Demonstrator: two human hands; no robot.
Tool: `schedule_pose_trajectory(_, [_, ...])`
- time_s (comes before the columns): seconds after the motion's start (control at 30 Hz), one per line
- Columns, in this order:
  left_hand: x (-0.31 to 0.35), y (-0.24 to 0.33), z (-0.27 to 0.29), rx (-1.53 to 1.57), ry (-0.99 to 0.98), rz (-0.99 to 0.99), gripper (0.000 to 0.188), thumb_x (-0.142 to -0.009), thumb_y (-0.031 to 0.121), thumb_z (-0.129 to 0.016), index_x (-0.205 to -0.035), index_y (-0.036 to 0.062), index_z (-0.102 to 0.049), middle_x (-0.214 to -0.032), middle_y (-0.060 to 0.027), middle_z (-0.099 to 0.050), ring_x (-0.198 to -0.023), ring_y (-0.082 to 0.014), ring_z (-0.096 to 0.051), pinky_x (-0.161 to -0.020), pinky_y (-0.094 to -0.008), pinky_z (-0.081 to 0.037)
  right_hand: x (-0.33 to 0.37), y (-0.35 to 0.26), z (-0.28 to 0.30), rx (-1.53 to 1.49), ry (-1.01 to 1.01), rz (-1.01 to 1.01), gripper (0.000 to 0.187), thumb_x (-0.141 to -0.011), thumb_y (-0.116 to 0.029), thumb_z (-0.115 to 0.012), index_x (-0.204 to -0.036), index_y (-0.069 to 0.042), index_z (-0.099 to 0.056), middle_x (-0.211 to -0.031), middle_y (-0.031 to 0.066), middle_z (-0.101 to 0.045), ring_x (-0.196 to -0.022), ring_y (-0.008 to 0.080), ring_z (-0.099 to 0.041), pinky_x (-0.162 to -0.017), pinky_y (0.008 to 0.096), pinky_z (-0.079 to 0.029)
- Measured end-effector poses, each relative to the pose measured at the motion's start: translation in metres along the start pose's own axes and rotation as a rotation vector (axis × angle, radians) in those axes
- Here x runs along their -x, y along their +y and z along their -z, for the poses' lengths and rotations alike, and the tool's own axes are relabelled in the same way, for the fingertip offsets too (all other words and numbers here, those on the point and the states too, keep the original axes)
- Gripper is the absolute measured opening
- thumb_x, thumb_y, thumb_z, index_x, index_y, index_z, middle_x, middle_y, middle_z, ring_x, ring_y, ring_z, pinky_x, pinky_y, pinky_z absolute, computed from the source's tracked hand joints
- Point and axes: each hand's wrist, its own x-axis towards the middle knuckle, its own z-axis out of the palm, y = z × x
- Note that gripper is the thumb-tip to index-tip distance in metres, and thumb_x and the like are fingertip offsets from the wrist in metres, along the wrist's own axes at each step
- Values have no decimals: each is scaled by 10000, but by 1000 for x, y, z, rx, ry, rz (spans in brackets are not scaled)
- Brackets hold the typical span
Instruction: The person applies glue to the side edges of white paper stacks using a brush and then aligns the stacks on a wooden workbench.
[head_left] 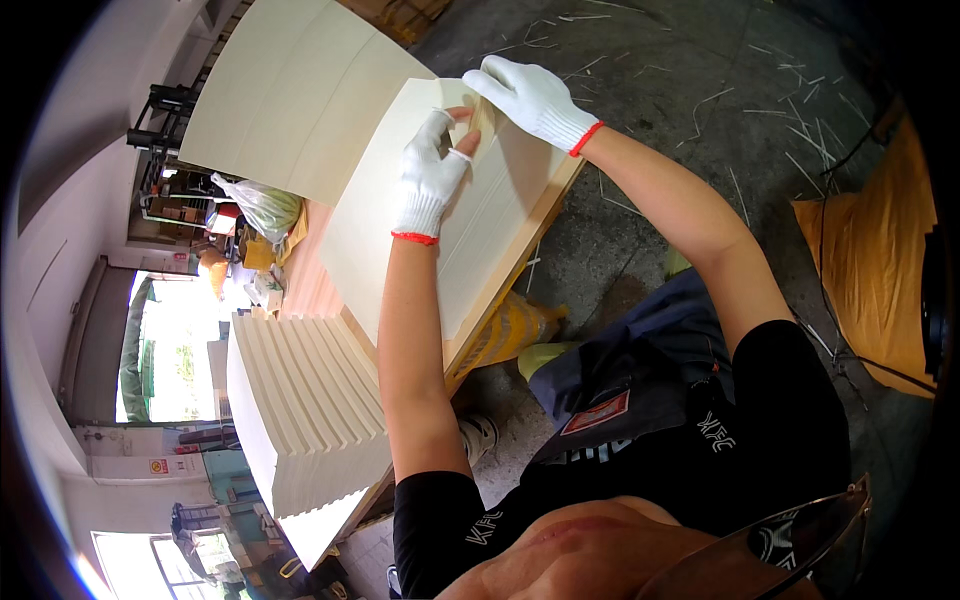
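Note:
A large cream-white sheet point(400, 270) with long crease lines lies on the wooden table in front of me. Near its far end, a narrow tan strip point(484, 122) stands between my hands. My left hand point(432, 178), in a white glove with a red cuff, hovers over the sheet; its bare thumb and fingertip are apart beside the strip. My right hand point(530, 100), gloved the same way, is closed at the strip's upper end by the sheet's far corner. Its fingertips are mostly hidden.
Left of my left forearm rises a stack of cream sheets point(320, 400). Another big panel point(300, 90) leans over the table's far end, near a plastic bag point(265, 208). Thin scraps litter the dark floor point(690, 90). A yellow-orange sack point(870, 260) and cables lie right.

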Motion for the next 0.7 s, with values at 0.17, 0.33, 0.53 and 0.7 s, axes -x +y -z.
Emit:
schedule_pose_trajectory(0.17, [-8, -18, -7, -50, 222, -311, 281, -972, 138, -538, -1222, 60, -641, -847, -36, -608, -762, -117, -533, -716, -273, -452, 0, -4, 1, 45, -7, -8, 452, -1007, -508, -458, -927, -81, -583, -732, 168, -621, -729, 381, -621, -663, 475, -452])
schedule_pose_trajectory(0.33, [-1, -4, -4, -34, 55, -73, 247, -939, 153, -620, -1165, 63, -665, -827, -16, -579, -708, -96, -467, -659, -258, -410, 0, 9, -4, 31, 5, -2, 392, -1013, -478, -475, -984, -108, -603, -790, 155, -634, -794, 377, -637, -687, 470, -457])
schedule_pose_trajectory(0.53, [2, 19, -3, -71, 15, 85, 326, -874, 167, -747, -1168, 63, -653, -857, -38, -607, -690, -114, -491, -643, -280, -423, 0, 10, -3, 25, 7, -11, 394, -1014, -479, -474, -985, -109, -605, -788, 150, -635, -786, 374, -637, -685, 471, -457])
schedule_pose_trajectory(0.7, [-5, -14, -4, -100, 170, -206, 255, -960, 161, -613, -1200, 76, -635, -1029, -119, -696, -875, -217, -655, -821, -333, -515, 1, -7, 3, 30, -28, -29, 442, -1001, -499, -466, -935, -82, -596, -747, 174, -638, -730, 378, -631, -653, 476, -457])
